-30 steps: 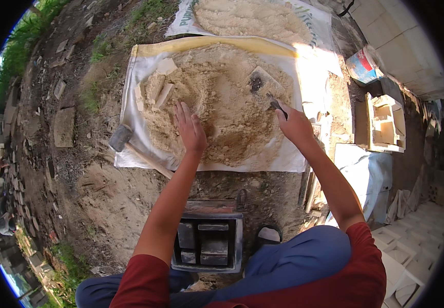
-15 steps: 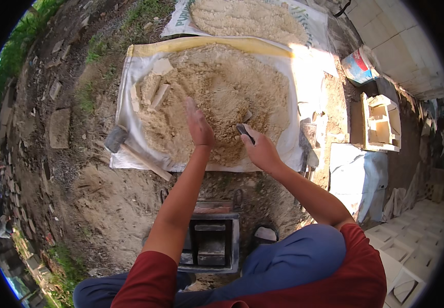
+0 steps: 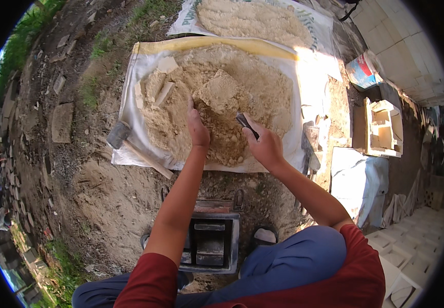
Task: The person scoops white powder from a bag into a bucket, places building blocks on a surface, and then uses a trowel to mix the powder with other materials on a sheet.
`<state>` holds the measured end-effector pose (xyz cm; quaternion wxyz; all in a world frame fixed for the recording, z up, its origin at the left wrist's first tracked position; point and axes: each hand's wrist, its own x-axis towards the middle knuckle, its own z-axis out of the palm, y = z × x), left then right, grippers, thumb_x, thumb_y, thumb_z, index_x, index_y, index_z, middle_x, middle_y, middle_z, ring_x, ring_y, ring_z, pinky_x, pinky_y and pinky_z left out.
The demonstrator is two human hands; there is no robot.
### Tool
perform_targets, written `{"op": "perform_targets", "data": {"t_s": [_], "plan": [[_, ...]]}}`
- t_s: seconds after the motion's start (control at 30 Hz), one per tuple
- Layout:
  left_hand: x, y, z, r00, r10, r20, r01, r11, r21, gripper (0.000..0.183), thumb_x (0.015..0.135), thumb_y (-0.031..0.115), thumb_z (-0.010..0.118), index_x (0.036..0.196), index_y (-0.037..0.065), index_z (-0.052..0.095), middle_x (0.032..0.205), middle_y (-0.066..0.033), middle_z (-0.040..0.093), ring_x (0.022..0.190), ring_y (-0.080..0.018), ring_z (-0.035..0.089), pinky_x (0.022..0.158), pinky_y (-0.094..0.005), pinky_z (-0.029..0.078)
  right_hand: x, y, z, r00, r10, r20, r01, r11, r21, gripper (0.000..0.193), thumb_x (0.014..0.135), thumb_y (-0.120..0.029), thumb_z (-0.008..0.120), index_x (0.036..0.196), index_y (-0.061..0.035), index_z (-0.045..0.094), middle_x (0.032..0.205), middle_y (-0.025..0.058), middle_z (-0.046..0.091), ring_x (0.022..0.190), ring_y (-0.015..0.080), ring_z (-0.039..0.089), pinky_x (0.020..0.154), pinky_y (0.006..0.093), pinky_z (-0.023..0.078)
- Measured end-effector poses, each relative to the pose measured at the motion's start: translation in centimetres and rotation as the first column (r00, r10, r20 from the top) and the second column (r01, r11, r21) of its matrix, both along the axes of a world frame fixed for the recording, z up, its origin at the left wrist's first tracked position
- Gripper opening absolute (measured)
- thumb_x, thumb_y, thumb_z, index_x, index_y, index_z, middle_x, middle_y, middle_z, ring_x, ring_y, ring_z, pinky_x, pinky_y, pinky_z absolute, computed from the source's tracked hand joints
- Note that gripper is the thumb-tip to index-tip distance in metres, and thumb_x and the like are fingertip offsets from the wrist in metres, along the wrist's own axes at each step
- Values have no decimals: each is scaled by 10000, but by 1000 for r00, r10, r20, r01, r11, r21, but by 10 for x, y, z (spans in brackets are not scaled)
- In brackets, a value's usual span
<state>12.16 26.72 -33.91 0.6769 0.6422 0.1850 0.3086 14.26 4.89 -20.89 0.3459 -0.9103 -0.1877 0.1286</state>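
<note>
My right hand (image 3: 265, 146) is closed round the dark handle of a trowel (image 3: 247, 126). A heaped lump of damp sand (image 3: 221, 88) hides its blade. To the left, my left hand (image 3: 198, 126) is held edge-on with its fingers stretched out, against the sand and holding nothing. Both hands are over a broad pile of sandy mix (image 3: 263, 77) on a white sheet (image 3: 129, 120) with a yellow edge. Below my forearms, a dark metal block mould (image 3: 234, 246) with an open cavity stands on the ground between my feet.
A mallet (image 3: 118, 134) lies across the sheet's left corner, and broken block pieces (image 3: 164, 95) rest on the pile's left side. Behind is a second sheet of sand (image 3: 255, 23). A bucket (image 3: 364, 69), a hollow block (image 3: 383, 127) and a pale blue sack (image 3: 359, 179) are on the right.
A heaped lump of sand now stands up beyond my hands, with a hollow in front of it. The trowel handle has tilted slightly, and my left hand has shifted a little to the left.
</note>
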Motion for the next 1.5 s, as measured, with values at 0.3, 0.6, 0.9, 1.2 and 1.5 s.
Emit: {"op": "perform_targets", "data": {"t_s": [0.3, 0.6, 0.9, 1.2, 1.5], "plan": [[-2, -2, 13, 963, 245, 112, -247, 969, 4, 665, 1153, 354, 265, 1659, -75, 300, 1744, -194, 313, 1639, -305, 236, 1340, -415, 145, 14, 13, 17, 942, 47, 331, -72, 995, 63, 450, 1033, -372, 675, 1471, -271, 671, 859, 146, 754, 733, 366, 720, 678, 490, 577], [-12, 13, -2, 984, 165, -71, -116, 884, 454, 715, 1152, 427, 246, 1664, -71, 280, 1749, -262, 256, 1642, -389, 203, 1330, -478, 139, 42, 5, 28, 938, 199, -283, -242, 962, -124, 428, 1075, -394, 575, 1442, -204, 687, 878, 158, 756, 772, 337, 724, 756, 488, 570], [18, 34, 18, 976, 141, -166, 43, 622, 782, 702, 1146, 438, 263, 1639, -55, 346, 1743, -235, 282, 1620, -430, 236, 1325, -522, 173, 54, -65, 90, 1000, 14, -4, -14, 892, -451, 417, 1073, -418, 564, 1434, -259, 697, 910, 147, 767, 882, 361, 744, 835, 500, 577], [13, 41, 8, 982, 77, -171, 80, 653, 753, 666, 1064, 340, 292, 1626, 10, 433, 1675, -188, 442, 1576, -398, 350, 1319, -494, 217, 26, -46, 42, 990, -14, -137, -44, 912, -407, 435, 1075, -394, 558, 1445, -203, 688, 1056, 209, 777, 994, 403, 748, 877, 514, 582], [12, 39, 10, 993, 25, -117, 67, 696, 715, 754, 1061, 470, 230, 1619, 14, 450, 1643, -203, 481, 1545, -415, 394, 1309, -510, 225, 20, -24, 24, 943, 43, -330, -90, 988, -127, 430, 1091, -350, 571, 1439, -118, 670, 867, 172, 712, 784, 316, 679, 771, 456, 518]]}}
